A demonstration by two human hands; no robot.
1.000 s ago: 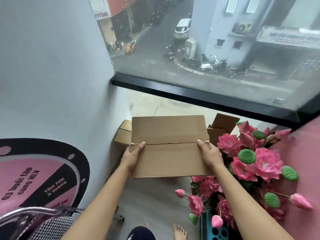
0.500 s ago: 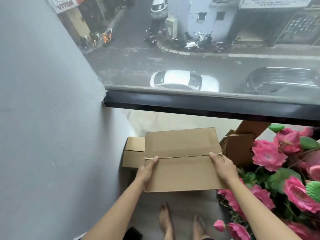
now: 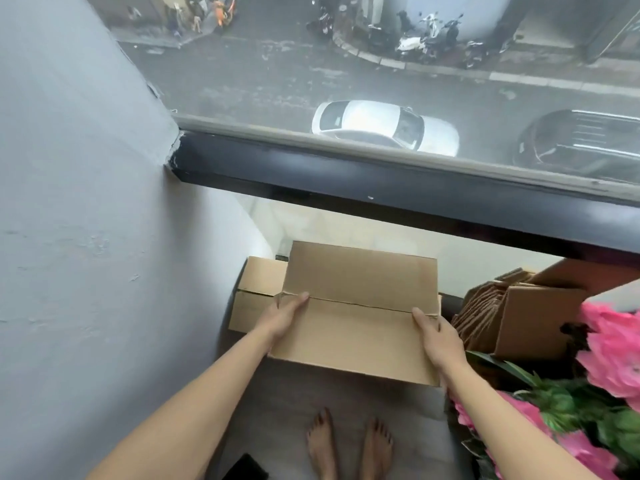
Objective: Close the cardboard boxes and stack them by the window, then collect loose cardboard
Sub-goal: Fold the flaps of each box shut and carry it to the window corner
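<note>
Cardboard box [image 3: 356, 306] held between both hands, fingers [image 3: 294, 301] on its top seam.

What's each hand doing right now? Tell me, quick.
Left hand: grips the left end of the closed cardboard box.
Right hand: grips the box's right end.

Both forearms were bare to the bottom edge of the frame, with no sleeve showing. The left hand [image 3: 289, 315] and the right hand [image 3: 438, 336] were ungloved. At bottom centre, two bare feet [image 3: 349, 445] showed dark-painted toenails. Whether the dark shape at the lower left edge was clothing could not be told.
</note>
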